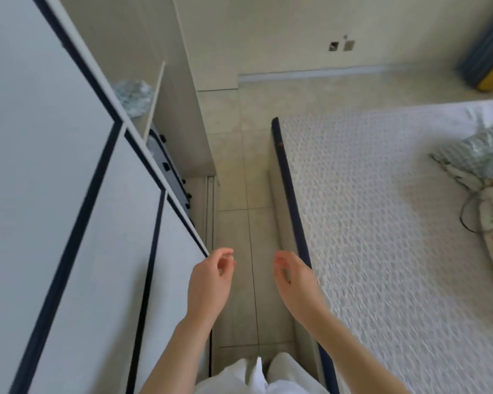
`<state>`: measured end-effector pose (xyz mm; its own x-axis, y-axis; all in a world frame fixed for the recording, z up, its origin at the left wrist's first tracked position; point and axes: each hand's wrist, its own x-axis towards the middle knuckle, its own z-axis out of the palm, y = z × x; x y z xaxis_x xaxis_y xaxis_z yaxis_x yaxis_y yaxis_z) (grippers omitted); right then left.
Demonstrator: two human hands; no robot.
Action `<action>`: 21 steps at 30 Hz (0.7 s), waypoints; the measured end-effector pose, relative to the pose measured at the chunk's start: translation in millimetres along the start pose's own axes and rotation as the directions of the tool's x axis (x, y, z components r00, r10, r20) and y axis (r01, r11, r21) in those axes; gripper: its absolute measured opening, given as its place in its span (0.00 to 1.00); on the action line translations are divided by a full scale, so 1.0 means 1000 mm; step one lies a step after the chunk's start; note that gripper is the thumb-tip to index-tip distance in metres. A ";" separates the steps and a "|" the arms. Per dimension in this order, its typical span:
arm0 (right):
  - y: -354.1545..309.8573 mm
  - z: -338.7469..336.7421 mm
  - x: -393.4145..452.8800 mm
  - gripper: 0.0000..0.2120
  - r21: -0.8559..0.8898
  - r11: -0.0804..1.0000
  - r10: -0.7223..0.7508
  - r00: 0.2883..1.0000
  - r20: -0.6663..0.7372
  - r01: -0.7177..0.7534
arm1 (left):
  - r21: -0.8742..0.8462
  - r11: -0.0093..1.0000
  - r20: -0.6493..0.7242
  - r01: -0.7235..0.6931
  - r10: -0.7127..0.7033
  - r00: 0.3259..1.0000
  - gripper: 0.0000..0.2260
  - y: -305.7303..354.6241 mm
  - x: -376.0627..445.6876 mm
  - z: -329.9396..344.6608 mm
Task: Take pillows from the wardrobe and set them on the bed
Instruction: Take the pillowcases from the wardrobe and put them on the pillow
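On the left stands the tall white wardrobe with dark-edged sliding doors [69, 194]; past its open far end a pale blue-green patterned pillow [131, 93] sits on an upper shelf, with dark cases stacked below it; the person stands in the narrow tiled aisle, both arms out in front; the left hand [209, 275] hangs loose with fingers curled, grasping nothing, just beside the nearest door's edge; the right hand [293, 280] is likewise slack and empty, over the dark rail of the bed with the white textured mattress [382, 223]; at the far right another patterned pillow [478, 157] already lies on it; I judge this the walk to fetch the next one; it calls for stepping forward and reaching up to the shelf.
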<state>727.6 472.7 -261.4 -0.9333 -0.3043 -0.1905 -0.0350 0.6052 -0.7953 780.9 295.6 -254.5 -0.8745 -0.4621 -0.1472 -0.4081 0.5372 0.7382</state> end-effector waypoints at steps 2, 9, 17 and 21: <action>-0.011 0.003 0.028 0.13 0.000 0.999 -0.038 0.999 0.038 0.038 | -0.005 1.000 -0.057 0.016 -0.016 0.998 0.09 0.000 0.013 -0.011; -0.055 -0.008 0.151 0.14 -0.012 0.979 -0.202 0.972 0.117 0.204 | -0.008 0.996 -0.230 0.090 -0.090 0.969 0.11 0.013 0.079 -0.029; -0.114 -0.041 0.302 0.16 -0.076 0.887 -0.424 0.869 0.255 0.455 | -0.017 0.996 -0.384 0.090 -0.090 0.919 0.13 0.070 0.191 -0.034; -0.148 -0.051 0.377 0.17 -0.115 0.812 -0.516 0.796 0.318 0.572 | 0.016 0.990 -0.429 0.142 -0.122 0.895 0.14 0.084 0.243 -0.040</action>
<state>362.2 305.7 -185.9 -0.6111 -0.7879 0.0758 -0.6037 0.4020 -0.6885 544.5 200.1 -201.7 -0.6208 -0.7816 0.0606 -0.5327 0.4773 0.6989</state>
